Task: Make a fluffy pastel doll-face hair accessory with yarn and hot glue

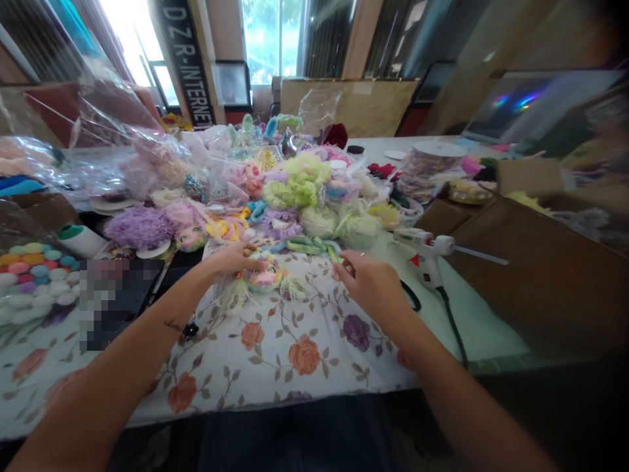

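Note:
A small doll head (264,276) with a painted face, orange and green trim and pale green feathery tufts at its sides lies on the floral cloth (295,328). My left hand (233,257) reaches over its upper left side, thumb against it and fingers bent. Just behind the head runs a fuzzy strip (307,245) in green and blue, like a braid of pipe cleaners. At the strip's right end my right hand (367,274) has its thumb and index finger closed on it; the other fingers curl in.
A glue gun (425,252) with its stick and cord stands to the right, before a cardboard box (545,262). Yarn, feathers and bagged trims (295,183) pile up behind. On the left are pompoms (37,275), a purple yarn bundle (140,226) and another doll head (190,237).

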`<action>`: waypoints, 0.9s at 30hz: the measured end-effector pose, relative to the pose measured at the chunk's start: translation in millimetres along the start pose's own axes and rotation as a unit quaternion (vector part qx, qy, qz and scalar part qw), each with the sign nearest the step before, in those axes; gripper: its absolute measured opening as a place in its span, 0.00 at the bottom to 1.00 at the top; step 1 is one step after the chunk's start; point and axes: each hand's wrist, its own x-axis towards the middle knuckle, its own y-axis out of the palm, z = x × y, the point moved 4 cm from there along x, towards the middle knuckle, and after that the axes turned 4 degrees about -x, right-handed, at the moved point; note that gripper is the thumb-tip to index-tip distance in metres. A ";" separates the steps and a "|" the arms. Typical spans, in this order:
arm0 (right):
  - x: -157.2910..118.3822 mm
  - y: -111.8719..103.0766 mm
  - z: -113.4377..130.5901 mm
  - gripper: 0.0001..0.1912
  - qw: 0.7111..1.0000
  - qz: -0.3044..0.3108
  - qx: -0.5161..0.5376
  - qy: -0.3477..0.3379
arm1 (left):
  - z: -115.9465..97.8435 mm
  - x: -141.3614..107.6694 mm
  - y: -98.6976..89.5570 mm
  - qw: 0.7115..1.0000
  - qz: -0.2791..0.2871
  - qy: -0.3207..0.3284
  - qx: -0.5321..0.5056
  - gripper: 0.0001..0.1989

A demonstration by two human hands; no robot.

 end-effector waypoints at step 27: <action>3.7 25.4 65.6 0.28 0.870 -0.005 0.487 -0.080 | -7.8 -65.7 28.9 0.920 -0.122 0.354 -0.118 0.34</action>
